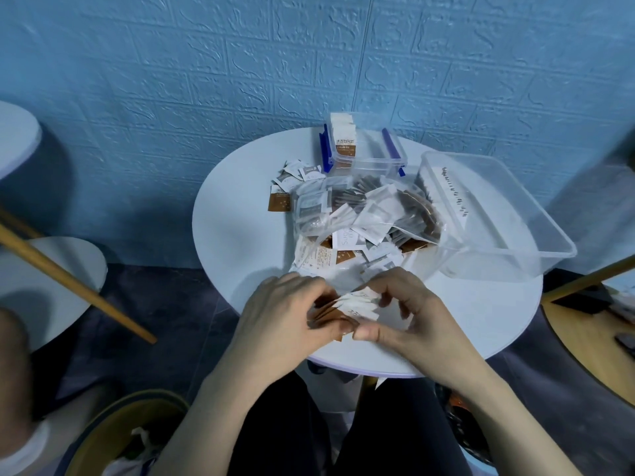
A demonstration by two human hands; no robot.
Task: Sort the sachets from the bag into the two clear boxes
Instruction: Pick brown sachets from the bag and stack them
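Sachets judged feather-light, thin and flat, paper or foil skins likely slick against each other; a stack would fan and slip unless pinched squarely across its faces. Best hold: thumb on one flat side, fingers on the other, near the stack's middle. Not fragile, though corners would crease.

Both hands met at the near edge of the round white desk [237, 235]. Left hand [285, 314] curled round a small fanned stack of sachets [347, 309], brown-ended ones toward its palm, white ones splaying to the right. Right hand [395, 310] pinched the same stack from the other side, thumb pressed against the left thumb at the bottom, fingers bent over the white edges.

Look of the goods: small square packets, two sorts. One white above with a brown lower band and pale speckles; the other plain white-grey with faint lettering.

Clear plastic bag [364, 214] lay mid-desk, mouth toward the person, still heaped with mixed sachets, some spilling out at the opening. A few loose sachets [292, 183] lay past the bag toward the far left.

Small clear box with blue clips [364, 149] stood at the far edge, brown-and-white sachets filed upright in its left end. Large clear box [498, 214] sat at the right edge, tilted, apparently holding nothing; hard to tell through the glare.

Sorting judged early: most stock unsorted.
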